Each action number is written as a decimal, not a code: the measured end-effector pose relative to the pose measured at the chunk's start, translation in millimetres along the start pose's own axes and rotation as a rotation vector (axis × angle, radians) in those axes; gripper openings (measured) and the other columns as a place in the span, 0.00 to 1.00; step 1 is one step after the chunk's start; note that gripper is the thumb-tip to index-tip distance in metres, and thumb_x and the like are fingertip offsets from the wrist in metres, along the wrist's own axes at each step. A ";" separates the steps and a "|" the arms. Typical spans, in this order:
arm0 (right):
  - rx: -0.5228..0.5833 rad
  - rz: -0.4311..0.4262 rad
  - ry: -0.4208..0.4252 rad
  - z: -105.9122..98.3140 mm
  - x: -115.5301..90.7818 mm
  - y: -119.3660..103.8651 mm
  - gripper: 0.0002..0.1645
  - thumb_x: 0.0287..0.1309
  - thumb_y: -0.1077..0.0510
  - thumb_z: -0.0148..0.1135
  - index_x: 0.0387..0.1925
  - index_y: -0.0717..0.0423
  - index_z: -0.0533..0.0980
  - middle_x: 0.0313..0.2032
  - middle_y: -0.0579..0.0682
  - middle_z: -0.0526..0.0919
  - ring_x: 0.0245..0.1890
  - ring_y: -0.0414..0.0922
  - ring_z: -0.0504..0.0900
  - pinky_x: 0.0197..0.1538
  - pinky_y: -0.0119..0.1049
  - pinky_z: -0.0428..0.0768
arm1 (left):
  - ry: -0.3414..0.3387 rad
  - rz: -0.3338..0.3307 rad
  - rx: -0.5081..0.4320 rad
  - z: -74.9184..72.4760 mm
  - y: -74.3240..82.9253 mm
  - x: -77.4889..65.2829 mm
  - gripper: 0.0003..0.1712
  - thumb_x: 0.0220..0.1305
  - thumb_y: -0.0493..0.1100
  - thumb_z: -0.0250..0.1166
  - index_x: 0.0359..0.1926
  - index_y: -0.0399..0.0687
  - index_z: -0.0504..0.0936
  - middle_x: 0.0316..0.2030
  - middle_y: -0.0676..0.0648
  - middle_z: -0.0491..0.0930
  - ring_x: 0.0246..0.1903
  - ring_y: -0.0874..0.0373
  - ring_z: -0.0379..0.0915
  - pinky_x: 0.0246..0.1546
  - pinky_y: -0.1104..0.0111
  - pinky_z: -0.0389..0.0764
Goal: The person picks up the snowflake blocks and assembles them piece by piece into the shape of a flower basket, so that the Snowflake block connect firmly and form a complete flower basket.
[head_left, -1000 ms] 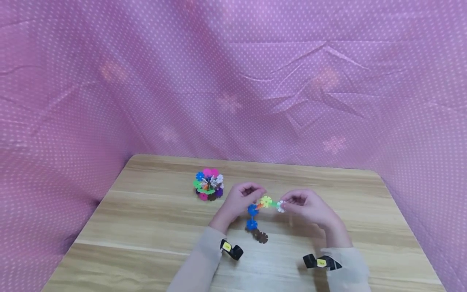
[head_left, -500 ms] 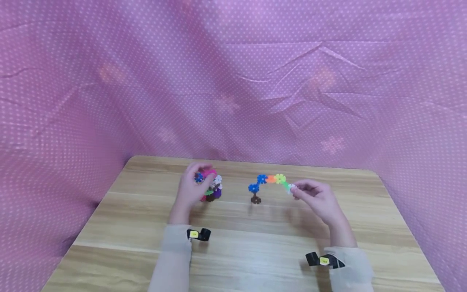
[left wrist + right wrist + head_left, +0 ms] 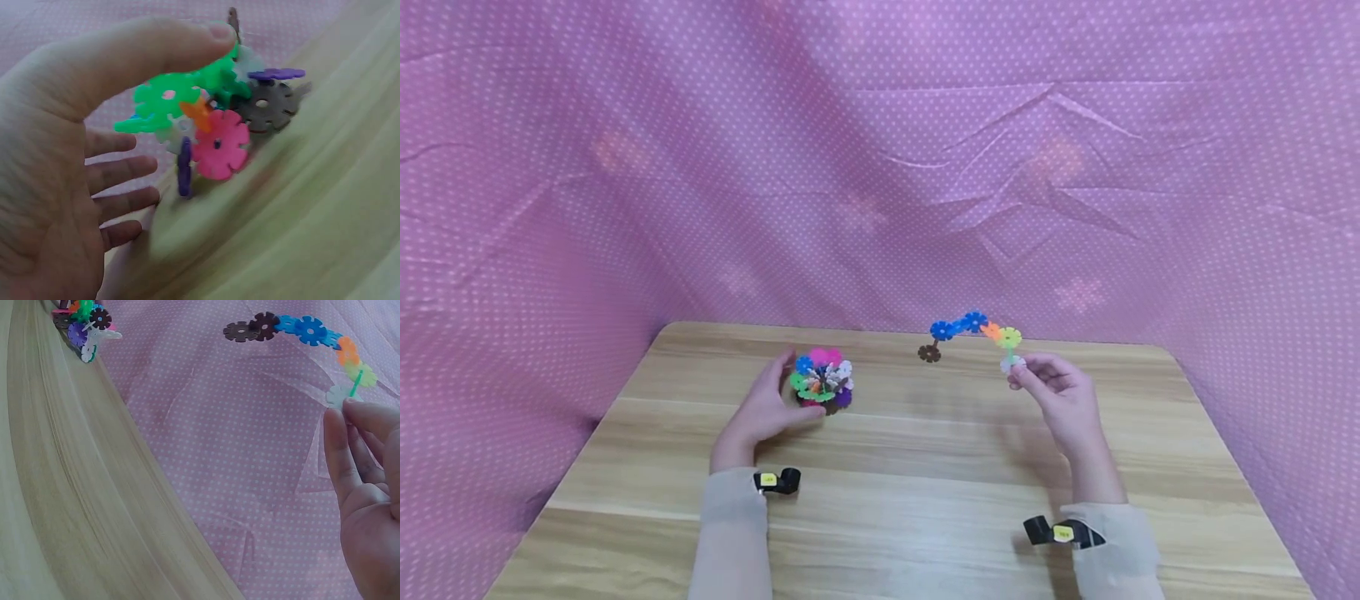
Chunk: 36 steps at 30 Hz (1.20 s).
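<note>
My right hand (image 3: 1063,400) pinches the white end disc (image 3: 1012,364) of a curved chain of notched plastic snowflake discs (image 3: 974,322), raised above the table. From that end it runs through green, yellow, orange and blue to brown, as the right wrist view also shows. On the left, a ball-like cluster of interlocked snowflake discs (image 3: 822,379) in many colours rests on the table. Spread beside it is my left hand (image 3: 767,408), thumb on the near side and fingers behind. In the left wrist view those fingers (image 3: 122,169) are loosely extended, and the thumb overlaps the green discs (image 3: 165,100).
Both hands work over a wood-grain table (image 3: 895,500) with rounded far corners. Pink dotted cloth (image 3: 880,167) hangs close behind its far edge and along both sides. Each wrist wears a black strap with a small camera.
The left hand has left the chain and moved left to the cluster, first over it, now around its side. The right hand has lifted the chain, swinging its free part up and away.
</note>
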State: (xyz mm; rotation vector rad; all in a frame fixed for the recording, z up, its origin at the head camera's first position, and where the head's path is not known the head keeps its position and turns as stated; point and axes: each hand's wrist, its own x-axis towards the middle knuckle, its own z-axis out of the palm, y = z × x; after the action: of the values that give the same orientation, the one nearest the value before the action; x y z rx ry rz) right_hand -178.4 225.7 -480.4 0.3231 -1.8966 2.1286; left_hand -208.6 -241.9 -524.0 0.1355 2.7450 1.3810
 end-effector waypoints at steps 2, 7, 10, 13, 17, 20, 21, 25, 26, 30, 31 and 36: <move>0.028 -0.003 0.014 0.1 0.2 0.3 0.09 0.70 0.76 0.66 0.49 0.79 0.80 0.38 0.48 0.92 0.36 0.41 0.90 0.47 0.33 0.90 | -0.008 0.005 -0.023 2.6 -0.9 1.4 0.78 0.45 0.56 0.91 0.88 0.49 0.51 0.82 0.40 0.61 0.82 0.38 0.54 0.82 0.39 0.53; 0.063 -0.001 0.040 -0.6 -0.1 0.6 0.09 0.70 0.77 0.65 0.49 0.79 0.80 0.38 0.49 0.92 0.36 0.41 0.90 0.46 0.34 0.90 | -0.005 0.033 -0.048 11.3 0.7 6.6 0.67 0.47 0.54 0.91 0.83 0.55 0.61 0.77 0.43 0.70 0.77 0.39 0.63 0.79 0.36 0.61; 0.064 0.006 0.039 -0.6 0.1 1.6 0.09 0.69 0.78 0.65 0.49 0.78 0.81 0.38 0.49 0.92 0.36 0.41 0.90 0.47 0.33 0.90 | 0.004 0.054 -0.023 19.2 4.3 10.2 0.62 0.48 0.55 0.90 0.81 0.57 0.65 0.73 0.43 0.74 0.74 0.39 0.69 0.76 0.36 0.65; 0.070 0.012 0.030 0.4 0.4 3.9 0.09 0.69 0.78 0.64 0.49 0.78 0.80 0.39 0.49 0.92 0.36 0.41 0.90 0.47 0.33 0.90 | 0.003 0.081 0.014 31.3 10.7 14.5 0.62 0.49 0.56 0.89 0.81 0.54 0.66 0.72 0.42 0.75 0.72 0.38 0.71 0.75 0.36 0.67; 0.087 0.021 0.023 3.2 0.6 8.0 0.08 0.69 0.77 0.65 0.48 0.76 0.81 0.38 0.49 0.92 0.37 0.41 0.90 0.48 0.34 0.90 | -0.023 0.112 0.050 53.8 27.1 18.3 0.65 0.47 0.57 0.90 0.82 0.52 0.66 0.71 0.43 0.77 0.71 0.40 0.73 0.74 0.38 0.70; 0.103 0.027 0.018 4.7 0.4 11.8 0.07 0.70 0.77 0.64 0.47 0.75 0.82 0.38 0.49 0.92 0.37 0.41 0.90 0.49 0.34 0.90 | -0.058 0.133 0.062 72.6 41.7 18.9 0.67 0.45 0.60 0.91 0.82 0.55 0.66 0.70 0.46 0.78 0.70 0.42 0.73 0.74 0.39 0.71; 0.104 0.029 0.014 5.1 0.4 13.2 0.07 0.70 0.77 0.64 0.47 0.75 0.82 0.38 0.49 0.92 0.37 0.41 0.90 0.49 0.34 0.90 | -0.066 0.142 0.068 78.8 45.9 19.4 0.67 0.44 0.61 0.90 0.82 0.56 0.66 0.70 0.47 0.79 0.70 0.42 0.73 0.74 0.39 0.70; 0.088 0.041 -0.006 4.8 0.2 20.2 0.06 0.71 0.76 0.64 0.47 0.77 0.80 0.39 0.48 0.93 0.38 0.41 0.90 0.49 0.34 0.90 | -0.085 0.149 0.089 100.5 60.1 19.1 0.67 0.43 0.67 0.89 0.81 0.57 0.67 0.70 0.50 0.78 0.71 0.43 0.69 0.76 0.39 0.66; 0.080 0.044 -0.008 4.7 0.0 21.8 0.07 0.71 0.75 0.65 0.47 0.77 0.80 0.39 0.48 0.93 0.38 0.41 0.90 0.49 0.34 0.90 | -0.083 0.146 0.097 104.7 63.0 18.7 0.67 0.42 0.68 0.89 0.80 0.57 0.67 0.69 0.50 0.78 0.71 0.43 0.69 0.76 0.39 0.65; 0.036 0.068 -0.023 3.6 -1.1 28.4 0.09 0.72 0.74 0.65 0.49 0.79 0.79 0.40 0.46 0.93 0.38 0.39 0.90 0.50 0.33 0.90 | -0.074 0.148 0.119 118.4 72.0 17.3 0.66 0.43 0.69 0.88 0.78 0.52 0.69 0.67 0.50 0.79 0.69 0.45 0.70 0.79 0.43 0.61; 0.022 0.074 -0.027 3.3 -1.3 29.9 0.10 0.72 0.73 0.65 0.50 0.79 0.79 0.40 0.46 0.93 0.38 0.39 0.90 0.50 0.33 0.89 | -0.067 0.151 0.127 121.1 74.4 17.0 0.65 0.43 0.70 0.88 0.78 0.52 0.69 0.67 0.49 0.79 0.69 0.45 0.71 0.79 0.44 0.59; -0.038 0.096 -0.054 3.6 -1.6 36.3 0.10 0.73 0.71 0.65 0.51 0.75 0.80 0.40 0.44 0.92 0.40 0.38 0.90 0.52 0.32 0.89 | -0.015 0.158 0.192 134.7 86.5 15.0 0.68 0.41 0.73 0.87 0.78 0.50 0.69 0.68 0.47 0.79 0.70 0.43 0.70 0.79 0.44 0.56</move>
State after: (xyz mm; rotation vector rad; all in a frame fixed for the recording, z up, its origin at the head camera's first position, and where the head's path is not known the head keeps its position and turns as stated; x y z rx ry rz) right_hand -189.4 218.2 -514.4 0.2900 -2.0184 2.1625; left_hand -206.1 -81.5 -534.9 0.3784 2.9040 1.1371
